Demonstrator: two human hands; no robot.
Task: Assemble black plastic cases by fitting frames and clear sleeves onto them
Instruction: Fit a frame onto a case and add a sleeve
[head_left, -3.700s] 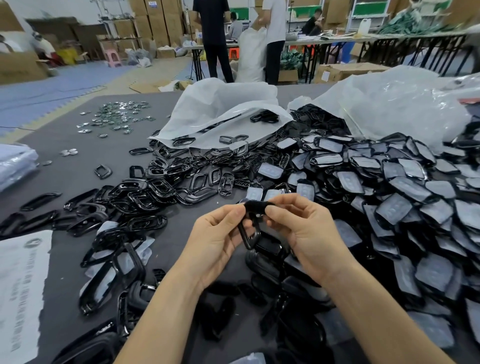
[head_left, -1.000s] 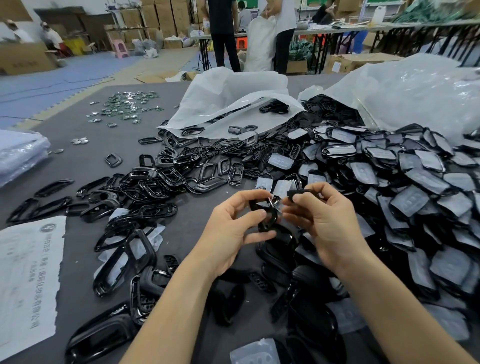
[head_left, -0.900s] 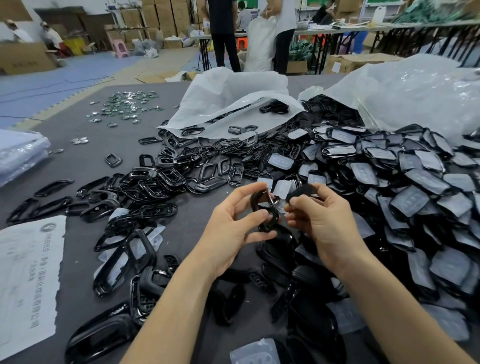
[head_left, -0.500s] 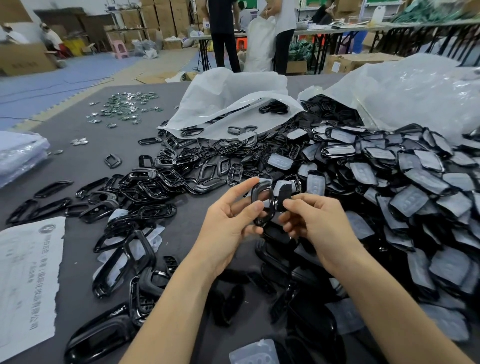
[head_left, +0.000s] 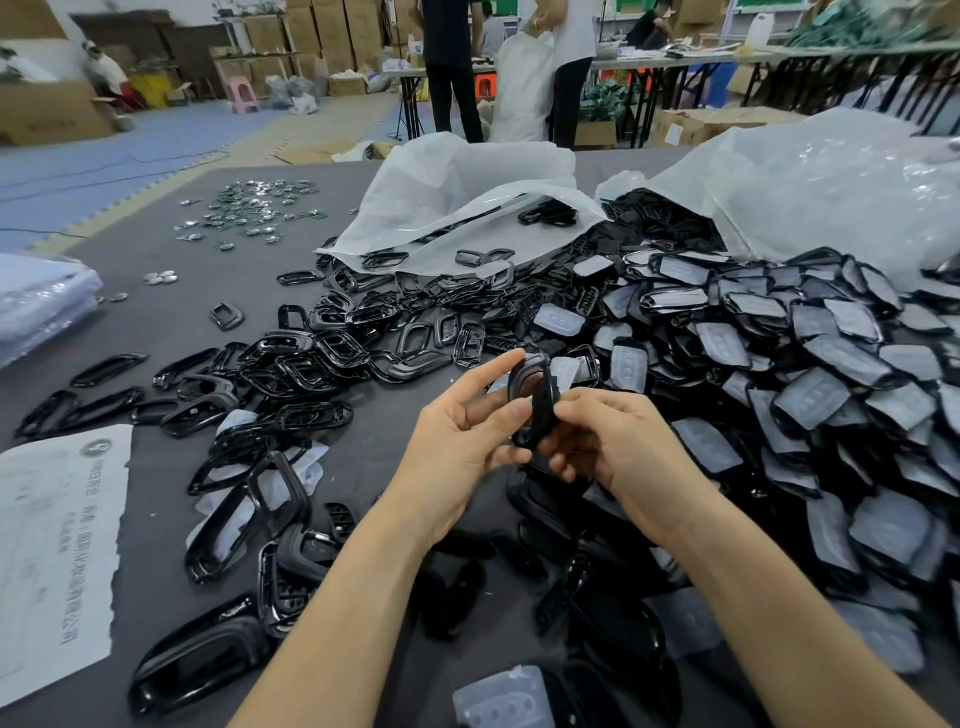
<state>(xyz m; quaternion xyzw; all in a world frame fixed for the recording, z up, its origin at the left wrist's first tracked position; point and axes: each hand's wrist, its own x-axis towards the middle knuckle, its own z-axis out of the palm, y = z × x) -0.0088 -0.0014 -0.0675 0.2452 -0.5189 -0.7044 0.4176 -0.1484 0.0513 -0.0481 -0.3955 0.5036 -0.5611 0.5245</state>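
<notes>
Above the grey table (head_left: 156, 270), my left hand (head_left: 462, 436) pinches a glossy black frame (head_left: 519, 379) between thumb and fingers, index finger stretched along its top. My right hand (head_left: 618, 447) holds a black case piece (head_left: 543, 410) edge-on, pressed against the frame. The two parts touch between my hands. A heap of black cases with clear sleeves (head_left: 779, 364) covers the right side. Loose black frames (head_left: 332, 358) lie scattered on the left and centre.
Two white plastic bags (head_left: 457, 208) spill parts at the back. Small metal pieces (head_left: 249, 213) lie far left, a printed paper sheet (head_left: 57, 545) at the near left, and a clear wrapped stack (head_left: 36, 306) at the left edge. People stand behind the table.
My hands have closed together: the right hand brought the case piece up against the frame in the left hand, and the frame turned more upright.
</notes>
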